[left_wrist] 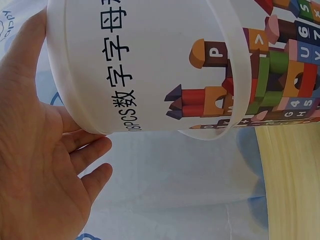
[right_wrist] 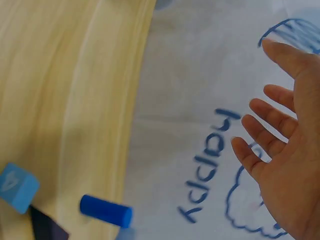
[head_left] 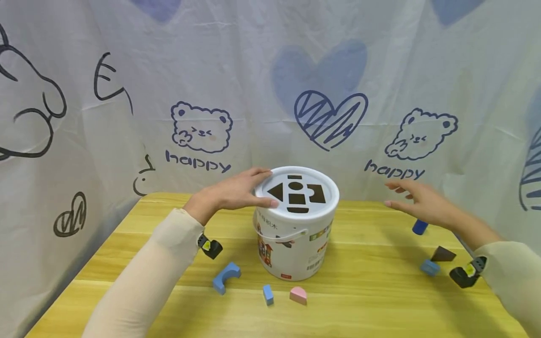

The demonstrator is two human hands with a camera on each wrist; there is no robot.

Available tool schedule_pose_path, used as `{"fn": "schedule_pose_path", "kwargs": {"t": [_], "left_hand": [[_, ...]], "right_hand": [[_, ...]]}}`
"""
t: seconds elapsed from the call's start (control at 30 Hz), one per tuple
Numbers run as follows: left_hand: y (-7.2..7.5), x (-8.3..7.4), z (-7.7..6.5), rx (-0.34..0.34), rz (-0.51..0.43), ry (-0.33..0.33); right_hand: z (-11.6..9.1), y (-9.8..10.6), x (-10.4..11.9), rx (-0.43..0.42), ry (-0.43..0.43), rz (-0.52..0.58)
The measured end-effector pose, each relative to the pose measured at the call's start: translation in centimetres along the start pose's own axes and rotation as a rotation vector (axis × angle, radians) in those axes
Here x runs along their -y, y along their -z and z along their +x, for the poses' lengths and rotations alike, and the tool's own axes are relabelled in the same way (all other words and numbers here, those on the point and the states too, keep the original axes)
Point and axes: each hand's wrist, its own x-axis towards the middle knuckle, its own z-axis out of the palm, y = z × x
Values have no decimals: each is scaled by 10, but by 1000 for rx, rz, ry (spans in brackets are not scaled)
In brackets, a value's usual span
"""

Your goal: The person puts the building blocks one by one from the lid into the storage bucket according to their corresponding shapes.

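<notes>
A white plastic bucket (head_left: pixel 296 234) printed with coloured building blocks stands upright near the middle of the pale wooden worktop (head_left: pixel 372 300). It is closed by a white round lid (head_left: pixel 327 206) pierced with dark shape-sorting cutouts. The left hand (head_left: pixel 236 191) rests on the lid's left rim, with the fingers laid straight along the far edge and the thumb against the near edge; the fingers are spread and not curled round anything. In the left wrist view the left palm lies against the bucket's rim, fingers relaxed and apart, with the bucket's white wire handle (left_wrist: pixel 220 132) hanging down across the printed side.

The right hand (head_left: pixel 422 203) hovers above the right rear part of the worktop, well apart from the bucket, with fingers straight and separated, holding nothing. Just beneath and beside it lies a dark blue cylinder block (head_left: pixel 420 226) on its side near the worktop's rear edge.

Near the right forearm lie a dark brown triangular block (head_left: pixel 443 254) and a light blue cube block (head_left: pixel 429 267), close together. In front of the bucket lie a light blue arch block (head_left: pixel 226 277), a small light blue rectangular block (head_left: pixel 268 294) and a pink semicircular block (head_left: pixel 298 295). A white cloth backdrop (head_left: pixel 253 70) with blue bears, hearts and the word "happy" hangs behind the worktop.
</notes>
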Motion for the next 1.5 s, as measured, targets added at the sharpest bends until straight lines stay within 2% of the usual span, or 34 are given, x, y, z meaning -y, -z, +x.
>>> {"fn": "schedule_pose_path", "kwargs": {"t": [0.37, 0.63, 0.97, 1.23, 1.5], "left_hand": [[-6, 2, 0, 12, -11, 5], [-5, 3, -2, 11, -20, 5], [-3, 3, -2, 10, -29, 4], [-2, 2, -2, 10, -31, 2], [-2, 2, -1, 4, -25, 2]], "right_hand": [[-15, -21, -45, 39, -111, 49], [-22, -27, -81, 23, -196, 31], [-27, -32, -109, 16, -280, 99], [-31, -35, -138, 18, -349, 103], [-36, -39, -148, 41, -345, 90]]}}
